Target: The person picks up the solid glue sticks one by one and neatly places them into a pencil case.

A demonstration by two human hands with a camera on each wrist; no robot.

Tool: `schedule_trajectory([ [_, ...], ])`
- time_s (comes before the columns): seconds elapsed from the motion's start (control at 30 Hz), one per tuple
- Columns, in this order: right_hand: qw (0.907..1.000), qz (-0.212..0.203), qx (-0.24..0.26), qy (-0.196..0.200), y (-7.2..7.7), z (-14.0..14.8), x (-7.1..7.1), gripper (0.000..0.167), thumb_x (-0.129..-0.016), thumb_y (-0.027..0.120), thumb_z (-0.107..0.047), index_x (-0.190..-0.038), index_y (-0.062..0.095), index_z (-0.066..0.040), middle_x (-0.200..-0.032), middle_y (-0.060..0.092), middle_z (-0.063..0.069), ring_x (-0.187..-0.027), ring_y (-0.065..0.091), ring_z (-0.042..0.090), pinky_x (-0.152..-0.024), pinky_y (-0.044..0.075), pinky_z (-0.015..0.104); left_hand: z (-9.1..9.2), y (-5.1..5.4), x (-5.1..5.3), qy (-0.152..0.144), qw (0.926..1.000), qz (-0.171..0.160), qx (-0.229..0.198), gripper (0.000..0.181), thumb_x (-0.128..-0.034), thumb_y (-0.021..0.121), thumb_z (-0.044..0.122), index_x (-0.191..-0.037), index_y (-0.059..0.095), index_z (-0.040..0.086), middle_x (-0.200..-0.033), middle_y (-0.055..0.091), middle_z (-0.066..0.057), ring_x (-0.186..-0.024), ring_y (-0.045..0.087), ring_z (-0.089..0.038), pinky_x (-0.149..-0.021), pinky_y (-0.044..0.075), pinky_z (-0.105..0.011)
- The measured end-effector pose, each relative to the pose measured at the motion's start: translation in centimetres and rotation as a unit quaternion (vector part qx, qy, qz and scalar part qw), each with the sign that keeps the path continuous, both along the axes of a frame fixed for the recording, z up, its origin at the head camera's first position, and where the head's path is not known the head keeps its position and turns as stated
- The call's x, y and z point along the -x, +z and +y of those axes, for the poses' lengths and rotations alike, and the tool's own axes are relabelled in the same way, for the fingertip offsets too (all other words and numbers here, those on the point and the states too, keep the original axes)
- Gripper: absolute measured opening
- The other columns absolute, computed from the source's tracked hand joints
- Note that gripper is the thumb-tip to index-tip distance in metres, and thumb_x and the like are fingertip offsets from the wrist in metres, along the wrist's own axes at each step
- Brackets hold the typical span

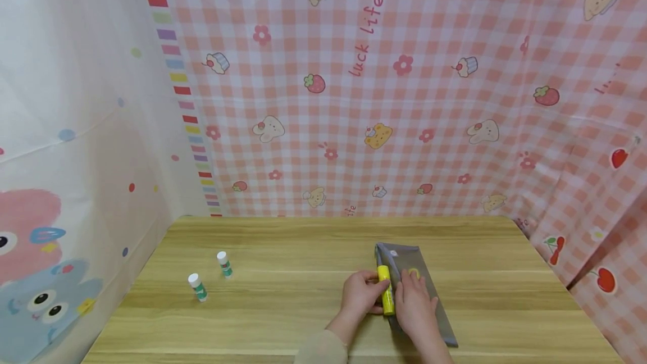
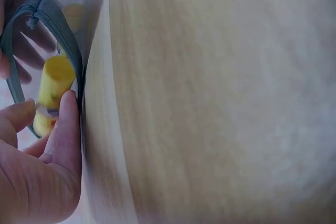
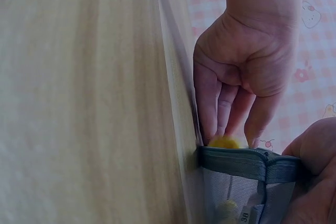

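Observation:
In the head view my left hand (image 1: 360, 295) pinches a yellow glue stick (image 1: 387, 291) between thumb and fingers. The stick lies along the mouth of a grey mesh zipper pouch (image 1: 438, 302), which rests on the table. My right hand (image 1: 417, 309) lies over the pouch and grips its upper rim; the left wrist view shows its fingers through the mesh. There, the glue stick (image 2: 55, 80) sits within the gaping mouth. Another yellow piece (image 2: 73, 17) shows inside the pouch, mostly hidden. In the right wrist view the zipper rim (image 3: 233, 162) covers most of the stick.
Two white-capped glue sticks with green labels, one nearer (image 1: 198, 287) and one farther (image 1: 224, 264), stand on the left of the wooden table (image 1: 283, 251). A pink checked cloth (image 1: 343, 105) hangs behind the far edge, and a white patterned cloth (image 1: 91, 145) hangs at left.

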State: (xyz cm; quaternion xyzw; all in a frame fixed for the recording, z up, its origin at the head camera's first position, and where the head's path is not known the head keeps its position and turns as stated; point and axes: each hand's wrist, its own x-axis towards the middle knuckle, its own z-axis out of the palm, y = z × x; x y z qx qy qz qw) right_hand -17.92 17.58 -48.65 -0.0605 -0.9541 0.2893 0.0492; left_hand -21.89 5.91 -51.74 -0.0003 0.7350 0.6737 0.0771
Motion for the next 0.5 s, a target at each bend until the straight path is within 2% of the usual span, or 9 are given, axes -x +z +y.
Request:
schedule_trajectory([
  [0.17,1.0,0.006,0.002,0.0,-0.01,0.05,-0.05,0.043,-0.103,0.039,-0.012,-0.139,0.044,0.012,-0.144,0.037,0.037,-0.135,0.028,0.057,-0.097,0.018,0.084,0.1,0.12,-0.02,-0.005,0.9994,-0.002,-0.034,0.032,-0.0868,0.074,0.006,-0.114,0.066,-0.007,-0.08,0.071,-0.009,-0.064,0.07,-0.021,-0.048,0.058,-0.033],
  [0.5,0.9999,0.015,-0.002,0.0,0.1,0.1,-0.14,0.043,-0.103,0.039,-0.012,-0.139,0.045,0.011,-0.144,0.035,0.039,-0.134,0.03,0.058,-0.097,0.02,0.084,0.12,0.82,-0.32,-0.003,0.9992,-0.001,-0.04,0.034,-0.0857,0.074,0.004,-0.116,0.064,-0.007,-0.077,0.065,-0.003,-0.065,0.07,-0.022,-0.049,0.059,-0.033],
])
